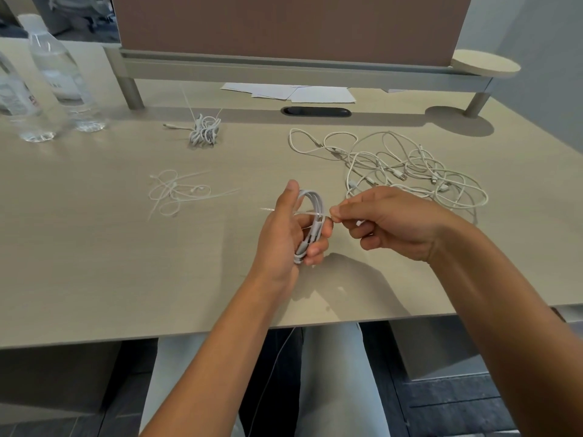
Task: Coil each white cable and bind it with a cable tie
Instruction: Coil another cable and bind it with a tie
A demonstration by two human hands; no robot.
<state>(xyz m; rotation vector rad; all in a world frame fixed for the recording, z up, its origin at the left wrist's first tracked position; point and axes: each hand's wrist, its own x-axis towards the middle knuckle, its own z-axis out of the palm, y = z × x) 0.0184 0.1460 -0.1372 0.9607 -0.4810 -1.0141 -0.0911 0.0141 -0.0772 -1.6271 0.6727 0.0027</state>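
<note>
Left hand grips coiled cable above desk near its front edge, w/ cable tie across the coil and right hand just right of it, pinching the tie's end. Loose ties lie left of the grip, bound bundle behind-left, bottles far left-back. Tangled cables lie right & behind; papers and grommet slot straight behind.

Light wood-grain desk. Two clear plastic water bottles stand upright at its far left corner. White paper sheets lie under a raised shelf, behind a dark oval cable port. A brown partition panel rises beyond.
</note>
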